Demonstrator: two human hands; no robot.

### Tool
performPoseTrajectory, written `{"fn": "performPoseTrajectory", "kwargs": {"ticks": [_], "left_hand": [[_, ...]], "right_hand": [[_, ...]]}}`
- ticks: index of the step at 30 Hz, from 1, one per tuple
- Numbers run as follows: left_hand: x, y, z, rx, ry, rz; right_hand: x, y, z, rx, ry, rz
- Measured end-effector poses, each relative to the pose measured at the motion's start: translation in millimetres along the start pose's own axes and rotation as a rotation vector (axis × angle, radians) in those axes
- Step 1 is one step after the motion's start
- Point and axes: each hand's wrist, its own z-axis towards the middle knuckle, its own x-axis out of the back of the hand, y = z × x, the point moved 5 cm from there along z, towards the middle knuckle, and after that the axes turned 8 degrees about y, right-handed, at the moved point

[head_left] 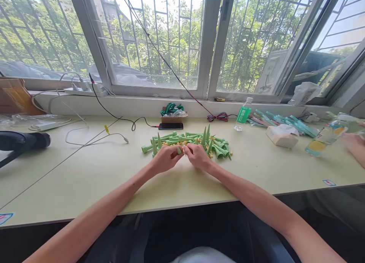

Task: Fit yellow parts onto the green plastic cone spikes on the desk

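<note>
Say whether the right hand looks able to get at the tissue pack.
Probably yes: past the green pieces beside the right hand, open tabletop leads to the tissue pack, though that hand seems busy.

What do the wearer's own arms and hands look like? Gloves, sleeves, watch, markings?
Two bare human hands, left hand and right hand, no gloves. Left forearm and right forearm are uncovered out to the frame edge, no sleeve visible. No watch, bracelet or cable on either wrist. Rings: too small to tell.
</note>
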Motion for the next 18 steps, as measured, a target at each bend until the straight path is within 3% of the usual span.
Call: {"fn": "performPoseTrajectory", "kwargs": {"ticks": [5,12,18], "left_hand": [[3.2,-6,2,0.109,0.049,-0.106],[5.6,-12,2,0.309,0.064,-0.272],[6.5,-10,1,0.304,0.056,-0.295]], "right_hand": [[3,-3,-2,-0.057,-0.013,0.102],[1,-8,-3,-0.016,-0.091,0.198],[-1,-6,-4,-0.015,-0.131,0.235]]}}
